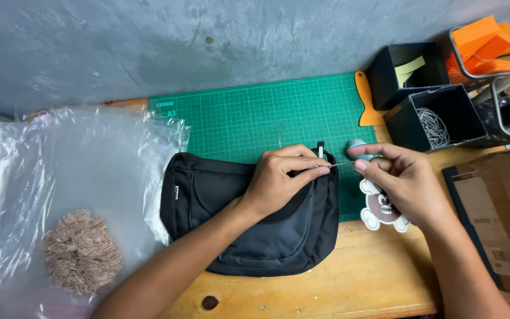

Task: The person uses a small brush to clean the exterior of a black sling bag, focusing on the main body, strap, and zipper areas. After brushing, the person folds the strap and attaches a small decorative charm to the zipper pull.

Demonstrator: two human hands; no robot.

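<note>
The left hand point(278, 180) pinches the black bag's point(249, 224) zipper pull point(320, 151). The right hand point(405, 180), fingers closed, grips a ball chain point(342, 163) stretched between both hands.

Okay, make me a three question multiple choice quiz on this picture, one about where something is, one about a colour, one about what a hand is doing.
1. Where does the black bag lie?
A. Inside a box
B. Partly on the cutting mat, partly on the wooden table
C. Under the plastic bag

2. What colour is the scraper beside the mat?
A. Orange
B. Blue
C. White

3. What is the right hand doing?
A. Lying flat
B. Gripping the scraper
C. Pinching a thin ball chain

Answers: B, it straddles the mat's edge; A, plainly orange; C, fingertips hold the chain near the left hand.
</note>
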